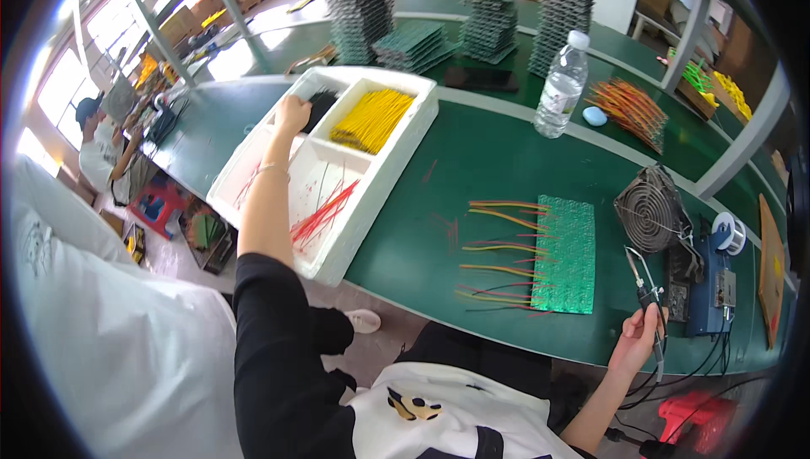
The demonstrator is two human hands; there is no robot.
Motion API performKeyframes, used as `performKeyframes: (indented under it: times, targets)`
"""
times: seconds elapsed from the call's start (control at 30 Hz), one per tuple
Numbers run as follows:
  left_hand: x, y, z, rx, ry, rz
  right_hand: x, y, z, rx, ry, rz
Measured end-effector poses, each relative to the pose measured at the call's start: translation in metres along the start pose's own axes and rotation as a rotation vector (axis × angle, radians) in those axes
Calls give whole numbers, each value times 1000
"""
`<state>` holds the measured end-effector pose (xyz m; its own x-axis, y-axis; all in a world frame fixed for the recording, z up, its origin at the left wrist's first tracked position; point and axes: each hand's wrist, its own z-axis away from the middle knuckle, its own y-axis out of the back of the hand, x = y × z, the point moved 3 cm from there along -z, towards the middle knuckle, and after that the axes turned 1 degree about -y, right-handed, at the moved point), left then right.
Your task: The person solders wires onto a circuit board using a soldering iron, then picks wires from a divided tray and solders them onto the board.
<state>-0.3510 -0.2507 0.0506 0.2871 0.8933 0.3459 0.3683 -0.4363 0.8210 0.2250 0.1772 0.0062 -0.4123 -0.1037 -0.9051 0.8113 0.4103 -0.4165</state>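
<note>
My left hand reaches into a white foam tray, fingers curled at the compartment of black wires. What its fingertips pinch, if anything, is hidden. Beside that compartment lies a thick bundle of yellow wires; red wires lie loose in the nearer one. At the right, my right hand is closed around a soldering iron with a curved metal solder guide, tip pointing up. Between my hands a green circuit board panel rests on the table, with red, yellow and black wires sticking out leftward.
Right of the panel stand a round-grilled fan, a blue soldering station and a solder spool. A water bottle, a phone and stacked boards are farther back. A person sits at the far left.
</note>
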Motion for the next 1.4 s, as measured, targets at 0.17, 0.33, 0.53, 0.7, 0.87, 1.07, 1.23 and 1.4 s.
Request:
performKeyframes:
  times: [0.17,0.33,0.53,0.7,0.87,1.07,1.23,1.4]
  targets:
    - [9,-4,-6,14,61,108,-1,6,0,25,31,-12]
    - [-6,1,-6,6,94,250,0,5,-1,15,12,-23]
    - [11,-13,-5,-237,9,-10,1,9,-4,8,22,-41]
    - [19,-6,0,-205,9,14,-1,6,-3,26,9,-23]
    - [19,2,4,-171,1,21,2,4,-5,0,-1,-51]
    - [14,-3,1,-137,13,-12,-1,3,-2,17,0,-68]
    - [18,-3,5,-73,-1,-35,1,6,-3,30,-9,-39]
    - [14,-8,1,-43,-3,29,-2,7,-2,30,11,-45]
